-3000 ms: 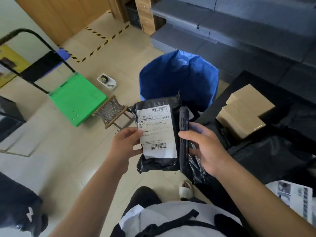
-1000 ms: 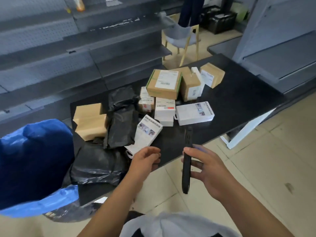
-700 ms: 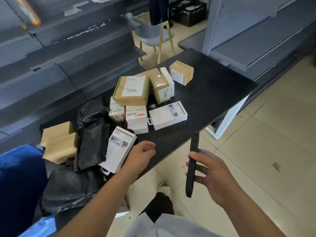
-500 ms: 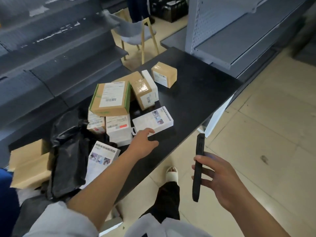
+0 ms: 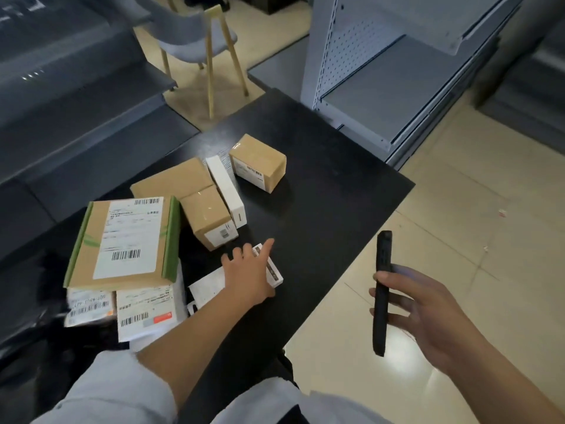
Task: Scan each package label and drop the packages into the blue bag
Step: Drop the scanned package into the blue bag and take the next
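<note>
A black tabletop (image 5: pixel 321 191) fills mid-frame, packages clustered at its left. The left hand (image 5: pixel 249 275) lies with straight fingers on a flat white box (image 5: pixel 208 286). At lower right, the right hand (image 5: pixel 428 313) grips a black scanner (image 5: pixel 382 289).

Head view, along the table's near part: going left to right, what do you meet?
Green-taped cardboard box → left hand on the flat white box → bare black table → black scanner in the right hand, out over the floor.
</note>
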The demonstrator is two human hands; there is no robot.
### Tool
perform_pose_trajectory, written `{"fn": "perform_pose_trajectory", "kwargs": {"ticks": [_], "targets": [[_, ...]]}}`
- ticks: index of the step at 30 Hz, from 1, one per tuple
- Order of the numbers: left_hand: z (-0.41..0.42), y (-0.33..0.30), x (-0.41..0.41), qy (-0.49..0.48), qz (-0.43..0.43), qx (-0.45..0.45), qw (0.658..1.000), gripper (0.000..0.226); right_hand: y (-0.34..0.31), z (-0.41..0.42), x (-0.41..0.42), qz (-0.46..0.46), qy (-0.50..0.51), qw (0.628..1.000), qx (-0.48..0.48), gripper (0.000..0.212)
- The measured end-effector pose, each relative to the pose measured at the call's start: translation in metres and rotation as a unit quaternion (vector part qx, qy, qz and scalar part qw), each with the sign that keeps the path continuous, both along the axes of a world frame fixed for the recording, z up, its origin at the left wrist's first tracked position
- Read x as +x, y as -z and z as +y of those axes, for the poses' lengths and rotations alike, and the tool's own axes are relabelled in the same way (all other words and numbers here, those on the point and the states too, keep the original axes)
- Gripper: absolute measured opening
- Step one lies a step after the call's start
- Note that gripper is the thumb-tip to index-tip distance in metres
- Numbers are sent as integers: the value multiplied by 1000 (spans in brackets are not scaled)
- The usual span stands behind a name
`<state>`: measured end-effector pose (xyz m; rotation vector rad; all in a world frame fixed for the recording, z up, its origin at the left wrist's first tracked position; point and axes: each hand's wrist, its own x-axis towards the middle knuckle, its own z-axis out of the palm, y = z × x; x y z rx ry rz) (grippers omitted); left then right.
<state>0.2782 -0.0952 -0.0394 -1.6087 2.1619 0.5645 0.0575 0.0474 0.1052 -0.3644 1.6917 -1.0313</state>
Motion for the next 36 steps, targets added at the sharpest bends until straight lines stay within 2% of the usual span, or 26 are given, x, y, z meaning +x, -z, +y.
{"fn": "perform_pose_trajectory", "kwargs": {"ticks": [3,6,9,11,13,17,19,22,27,31,36], "targets": [[-4,-24,-10,-21,65,-12,998,122,4,-22,-7,-2,0,1000,9,18],[-15,-64,-23,-61,184,-13,981,120,8,-39,-17,-12,-7,1000,20,19],[-23,-94,-25,-106,319,-60,940,120,17,-58,-28,-11,-37,999,30,21],[-21,-98,-21,-143,389,-103,904,118,24,-74,-35,-18,-63,997,35,23],[-11,-92,-19,-204,439,-101,869,114,31,-90,-41,-25,-95,995,35,18],[22,-67,-32,-298,428,-110,846,101,37,-119,-57,-32,-178,983,24,16],[37,-52,-41,-360,435,-130,815,99,37,-131,-67,-39,-216,975,20,19],[54,-33,-58,-445,439,-164,763,110,37,-146,-84,-50,-252,966,24,17],[82,-15,-99,-560,387,-179,710,118,48,-156,-112,-64,-297,952,39,19],[100,3,-126,-610,347,-196,684,122,59,-156,-132,-54,-342,937,56,28],[110,27,-151,-657,316,-187,658,123,62,-152,-156,-41,-375,924,63,29]]}}
